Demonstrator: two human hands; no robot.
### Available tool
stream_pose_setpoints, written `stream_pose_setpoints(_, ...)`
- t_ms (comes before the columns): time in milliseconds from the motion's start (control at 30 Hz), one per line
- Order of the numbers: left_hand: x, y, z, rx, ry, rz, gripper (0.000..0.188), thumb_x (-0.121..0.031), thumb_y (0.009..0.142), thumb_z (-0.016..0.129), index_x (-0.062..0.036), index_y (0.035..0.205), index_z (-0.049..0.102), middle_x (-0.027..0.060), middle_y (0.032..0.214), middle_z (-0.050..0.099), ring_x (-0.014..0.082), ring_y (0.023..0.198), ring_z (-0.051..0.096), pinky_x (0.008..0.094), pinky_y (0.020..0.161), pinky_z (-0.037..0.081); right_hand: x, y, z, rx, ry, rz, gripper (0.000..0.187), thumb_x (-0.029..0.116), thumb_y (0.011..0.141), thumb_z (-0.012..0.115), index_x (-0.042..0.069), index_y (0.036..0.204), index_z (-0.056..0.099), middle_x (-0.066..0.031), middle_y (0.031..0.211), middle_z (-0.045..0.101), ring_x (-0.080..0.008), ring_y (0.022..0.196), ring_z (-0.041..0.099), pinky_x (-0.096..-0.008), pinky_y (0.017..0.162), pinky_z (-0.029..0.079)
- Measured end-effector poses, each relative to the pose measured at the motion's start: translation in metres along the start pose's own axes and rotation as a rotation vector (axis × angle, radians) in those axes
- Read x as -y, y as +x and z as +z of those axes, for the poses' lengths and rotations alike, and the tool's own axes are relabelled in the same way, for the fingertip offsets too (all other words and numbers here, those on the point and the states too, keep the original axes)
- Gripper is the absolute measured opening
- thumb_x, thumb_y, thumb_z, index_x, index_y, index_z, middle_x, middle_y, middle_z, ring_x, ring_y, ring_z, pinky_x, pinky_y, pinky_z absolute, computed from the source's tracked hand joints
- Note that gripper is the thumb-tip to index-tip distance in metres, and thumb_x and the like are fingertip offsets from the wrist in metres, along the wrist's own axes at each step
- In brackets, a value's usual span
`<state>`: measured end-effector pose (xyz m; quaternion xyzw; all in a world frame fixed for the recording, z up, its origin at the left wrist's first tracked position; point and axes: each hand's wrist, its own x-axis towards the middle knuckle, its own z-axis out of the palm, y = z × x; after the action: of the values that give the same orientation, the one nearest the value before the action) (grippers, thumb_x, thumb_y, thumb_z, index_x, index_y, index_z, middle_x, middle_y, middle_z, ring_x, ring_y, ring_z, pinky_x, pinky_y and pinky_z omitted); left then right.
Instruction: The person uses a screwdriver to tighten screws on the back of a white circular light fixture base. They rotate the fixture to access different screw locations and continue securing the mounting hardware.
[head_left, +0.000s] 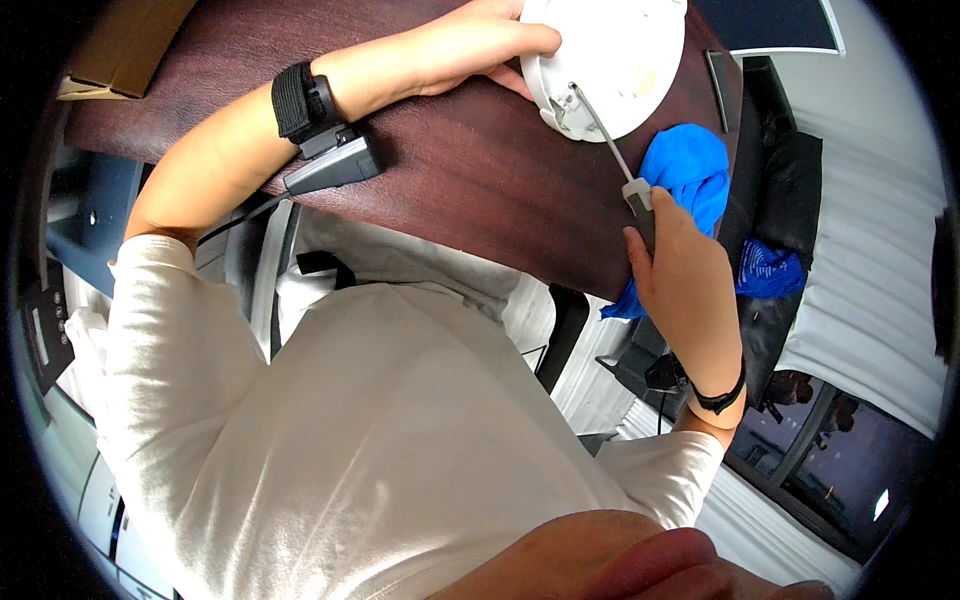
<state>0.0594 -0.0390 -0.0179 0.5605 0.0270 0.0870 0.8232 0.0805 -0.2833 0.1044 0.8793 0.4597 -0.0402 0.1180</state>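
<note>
Working two-handed up at the top of the view, right over the dark red-brown counter (pixel 460 170). Gripping the round white housing (pixel 630 60) at its left edge with the left hand (pixel 470 45), thumb laid over the rim, fingers tucked around the side, clamped onto it. And across on the right, closing the right hand (pixel 690 265) around the grey handle of a screwdriver (pixel 636 190), one finger stretched toward the pale collar. Slanting the thin metal shaft up and left, straight to a small cutout near the housing's lower-left rim, with little metal parts inside! Touching a screw or just shy of one? Cannot tell, too small from here.

Close by the screwdriver, on its right: a bunched blue cloth (pixel 685 165) at the counter's edge. Farther up that edge, a dark flat slab (pixel 720 90). Beyond, on black seating (pixel 785 185), another piece of blue fabric (pixel 768 270).

Over to the left now: around the left wrist, a black strap (pixel 298 103), with a grey boxy device (pixel 335 168) just below. In the far upper-left corner, a brown cardboard box (pixel 130 45).
</note>
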Motion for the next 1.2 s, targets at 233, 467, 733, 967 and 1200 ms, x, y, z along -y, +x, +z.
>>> stream_pose_setpoints(233,0.003,-0.002,-0.001,0.029,0.02,0.011,0.044,-0.012,0.085,0.05,-0.0037,0.127,0.041,0.0122,0.114,0.055,0.0222,0.101,0.059,0.0396,0.08,0.055,-0.004,0.002,0.004,0.0,0.327,-0.039,0.025,0.019,0.086,0.058,-0.002,0.099,0.053,-0.0214,0.069,0.058,-0.0383,0.063,0.059,-0.041,0.05,0.044)
stream_pose_setpoints(467,0.005,-0.003,0.002,0.016,0.064,0.019,0.043,-0.013,0.085,0.05,-0.0038,0.127,0.041,0.0114,0.112,0.057,0.0207,0.098,0.06,0.0359,0.078,0.056,-0.018,0.006,0.003,0.163,0.834,0.12,0.021,0.022,0.09,0.057,0.001,0.089,0.056,-0.0058,0.056,0.046,-0.0135,0.045,0.044,-0.0275,0.041,0.031)
stream_pose_setpoints(733,0.001,-0.003,0.001,0.011,0.047,-0.001,0.043,-0.013,0.085,0.05,-0.004,0.127,0.042,0.011,0.111,0.057,0.0202,0.099,0.06,0.0355,0.077,0.056,-0.027,0.005,-0.001,0.38,1.282,0.332,0.042,0.035,0.098,0.033,0.001,0.109,0.055,0.0008,0.066,0.047,-0.0037,0.039,0.032,-0.0197,0.036,0.022)
stream_pose_setpoints(967,0.003,-0.005,0.001,0.032,0.042,-0.007,0.043,-0.014,0.086,0.051,-0.0042,0.127,0.042,0.0112,0.112,0.057,0.0211,0.1,0.059,0.0374,0.079,0.056,-0.04,0.003,0.008,0.378,1.809,0.561,0.033,0.031,0.094,0.039,0.002,0.087,0.053,-0.0012,0.062,0.047,-0.0054,0.038,0.031,-0.0207,0.034,0.023)
stream_pose_setpoints(1200,0.005,-0.004,0.001,0.031,0.015,0.004,0.044,-0.015,0.085,0.052,-0.0021,0.126,0.042,0.0121,0.113,0.057,0.0221,0.099,0.06,0.0377,0.079,0.056,-0.027,-0.017,0.001,0.279,1.707,0.634,0.032,0.03,0.095,0.037,0.002,0.09,0.052,0.0,0.067,0.047,-0.004,0.039,0.028,-0.0202,0.034,0.023)
